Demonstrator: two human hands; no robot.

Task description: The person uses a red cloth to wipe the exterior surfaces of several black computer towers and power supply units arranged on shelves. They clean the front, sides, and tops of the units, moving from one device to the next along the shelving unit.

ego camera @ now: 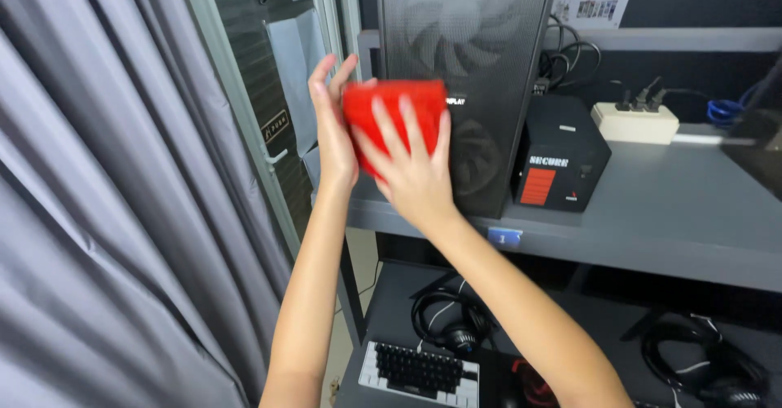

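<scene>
Grey curtain (106,212) hangs far left of the black mesh computer tower (481,66). Both hands — left hand (332,127), right hand (411,168) — press flat on a red block (395,107) held against the tower's front. Right of it — a small black box (562,155), a white power strip (635,121).

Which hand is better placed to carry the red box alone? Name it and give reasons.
Probably the right hand: its fingers spread across the red box's front face, a broad grip. The left hand only presses flat against the box's side edge.
</scene>
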